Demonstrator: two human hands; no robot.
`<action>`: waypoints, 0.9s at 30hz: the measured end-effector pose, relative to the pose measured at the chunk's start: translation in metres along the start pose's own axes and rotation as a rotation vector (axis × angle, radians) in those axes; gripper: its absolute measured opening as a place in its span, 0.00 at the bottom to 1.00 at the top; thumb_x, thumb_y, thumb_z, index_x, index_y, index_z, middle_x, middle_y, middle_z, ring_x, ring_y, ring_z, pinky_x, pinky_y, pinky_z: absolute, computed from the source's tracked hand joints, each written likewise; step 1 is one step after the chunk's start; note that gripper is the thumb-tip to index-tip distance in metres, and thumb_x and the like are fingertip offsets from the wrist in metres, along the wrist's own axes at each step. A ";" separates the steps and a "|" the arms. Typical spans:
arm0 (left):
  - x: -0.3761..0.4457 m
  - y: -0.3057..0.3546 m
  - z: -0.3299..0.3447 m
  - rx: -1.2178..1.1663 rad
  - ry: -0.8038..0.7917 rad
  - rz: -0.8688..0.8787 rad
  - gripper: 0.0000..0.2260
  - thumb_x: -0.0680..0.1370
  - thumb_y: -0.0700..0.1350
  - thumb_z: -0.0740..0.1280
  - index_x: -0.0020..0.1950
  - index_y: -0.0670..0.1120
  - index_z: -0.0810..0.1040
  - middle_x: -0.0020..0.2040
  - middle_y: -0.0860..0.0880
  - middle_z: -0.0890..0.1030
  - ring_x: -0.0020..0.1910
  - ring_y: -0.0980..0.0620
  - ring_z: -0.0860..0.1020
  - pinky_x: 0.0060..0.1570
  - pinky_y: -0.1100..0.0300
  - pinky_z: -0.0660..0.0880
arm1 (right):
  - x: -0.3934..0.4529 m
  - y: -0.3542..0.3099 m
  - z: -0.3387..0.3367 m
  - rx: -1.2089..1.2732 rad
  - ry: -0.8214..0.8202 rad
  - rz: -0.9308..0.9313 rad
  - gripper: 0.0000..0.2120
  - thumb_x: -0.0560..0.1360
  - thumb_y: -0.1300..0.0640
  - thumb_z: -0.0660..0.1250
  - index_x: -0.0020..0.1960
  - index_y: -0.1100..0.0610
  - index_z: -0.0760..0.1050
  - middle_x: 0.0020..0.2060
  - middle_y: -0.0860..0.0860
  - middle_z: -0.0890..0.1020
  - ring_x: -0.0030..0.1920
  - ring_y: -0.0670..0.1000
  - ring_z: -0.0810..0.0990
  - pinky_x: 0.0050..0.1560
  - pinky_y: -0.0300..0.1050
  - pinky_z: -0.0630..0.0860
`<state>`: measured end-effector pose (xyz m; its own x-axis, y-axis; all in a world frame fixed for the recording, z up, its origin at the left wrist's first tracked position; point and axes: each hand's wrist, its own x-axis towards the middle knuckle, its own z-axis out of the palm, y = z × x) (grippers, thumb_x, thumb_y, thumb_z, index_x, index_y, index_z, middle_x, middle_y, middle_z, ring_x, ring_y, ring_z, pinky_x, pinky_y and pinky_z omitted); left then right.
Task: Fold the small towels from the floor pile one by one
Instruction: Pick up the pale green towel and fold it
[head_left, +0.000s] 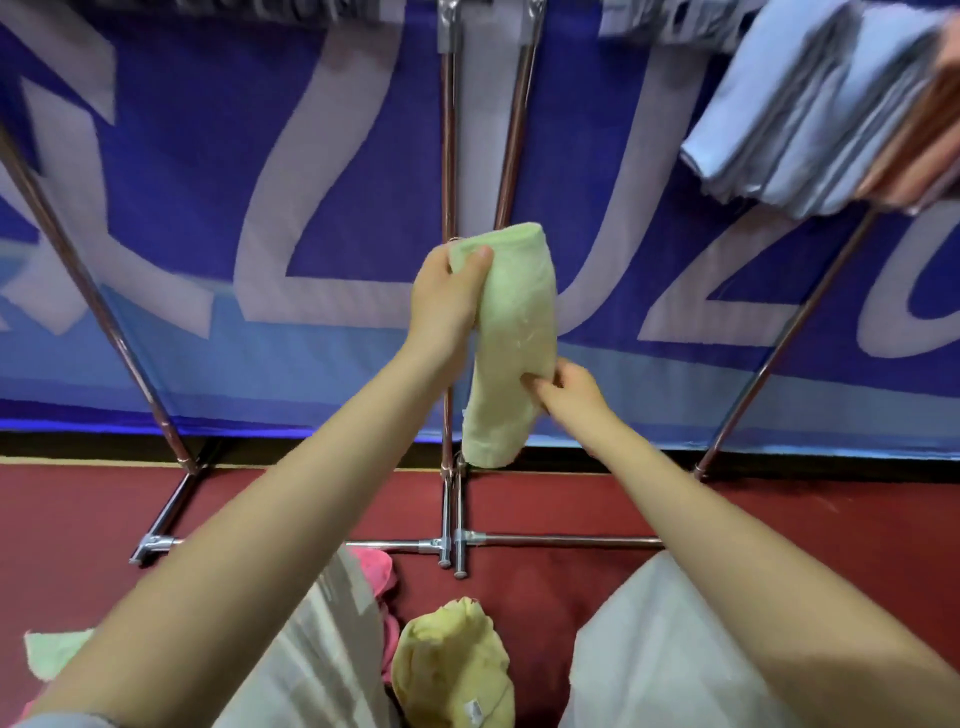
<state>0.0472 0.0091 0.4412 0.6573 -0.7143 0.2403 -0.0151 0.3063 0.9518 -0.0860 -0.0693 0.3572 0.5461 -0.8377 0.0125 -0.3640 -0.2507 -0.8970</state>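
Overhead, left hand (445, 301) grips the green towel (511, 343) top; right hand (569, 387) fingers (540, 385) pinch its side.

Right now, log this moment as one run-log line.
step: folding | left hand: grips green towel top | right hand: pinches its lower edge | floor: yellow towel, pink towel waiting

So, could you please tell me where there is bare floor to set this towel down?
Bare red floor lies between the metal rack bar and the yellow towel. Crowded lower left: pink towels and a green towel.
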 end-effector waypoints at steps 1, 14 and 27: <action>0.009 0.015 0.011 0.016 0.002 0.045 0.06 0.73 0.50 0.65 0.46 0.52 0.78 0.43 0.51 0.80 0.42 0.52 0.78 0.38 0.55 0.76 | 0.010 -0.016 -0.011 0.013 0.019 -0.002 0.04 0.77 0.61 0.63 0.47 0.53 0.74 0.37 0.51 0.80 0.30 0.46 0.78 0.32 0.37 0.72; 0.137 0.180 0.110 -0.036 0.061 0.281 0.01 0.78 0.42 0.64 0.47 0.47 0.73 0.39 0.53 0.74 0.39 0.55 0.74 0.39 0.62 0.73 | 0.092 -0.192 -0.181 0.198 0.017 -0.129 0.12 0.76 0.49 0.66 0.54 0.57 0.77 0.44 0.54 0.84 0.41 0.54 0.85 0.31 0.38 0.73; 0.173 0.173 0.142 0.466 -0.293 0.270 0.25 0.79 0.41 0.59 0.76 0.52 0.60 0.58 0.44 0.72 0.41 0.49 0.77 0.32 0.58 0.80 | 0.145 -0.241 -0.305 -0.004 0.126 -0.063 0.13 0.76 0.52 0.67 0.54 0.60 0.78 0.36 0.51 0.80 0.32 0.48 0.75 0.37 0.39 0.70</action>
<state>0.0514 -0.1503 0.6748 0.3513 -0.8133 0.4637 -0.5233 0.2402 0.8176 -0.1494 -0.2781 0.7097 0.4692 -0.8742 0.1248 -0.3350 -0.3069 -0.8908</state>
